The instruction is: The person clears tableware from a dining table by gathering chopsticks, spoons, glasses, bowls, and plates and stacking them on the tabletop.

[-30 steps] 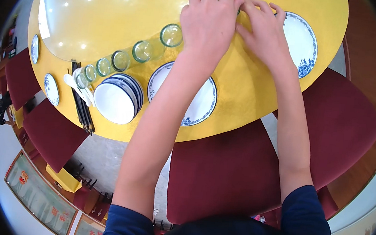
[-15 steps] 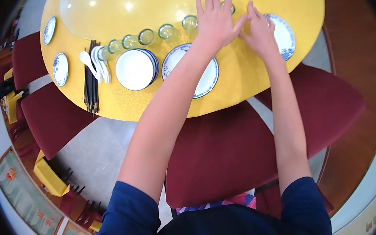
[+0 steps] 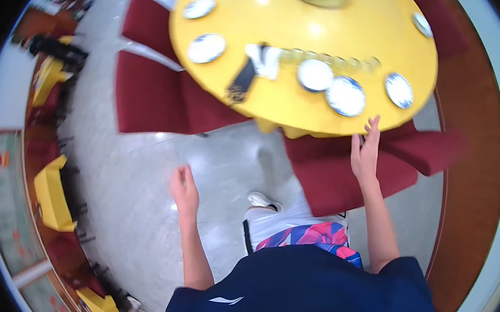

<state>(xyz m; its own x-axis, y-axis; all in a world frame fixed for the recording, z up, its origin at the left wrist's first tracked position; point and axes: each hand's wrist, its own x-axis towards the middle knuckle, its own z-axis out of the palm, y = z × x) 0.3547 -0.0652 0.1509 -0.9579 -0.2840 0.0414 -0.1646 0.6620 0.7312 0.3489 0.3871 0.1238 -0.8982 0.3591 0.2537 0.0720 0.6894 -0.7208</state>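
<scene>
Now we've withdrawn from glasses [image 3: 339, 63], row standing unheld; left hand [image 3: 186, 195] loosely curled, can't tell if empty; right hand [image 3: 367, 157] spread, apparently empty, near table [image 3: 295, 109].

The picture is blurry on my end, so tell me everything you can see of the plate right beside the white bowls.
The plate is round and white, with blurred blue markings around its rim; it looks like glazed ceramic. It lies flat, face up and bare on the yellow tablecloth, near the cloth's edge. The white bowls sit close on its left; contact is unclear. The right hand does not touch it.
</scene>
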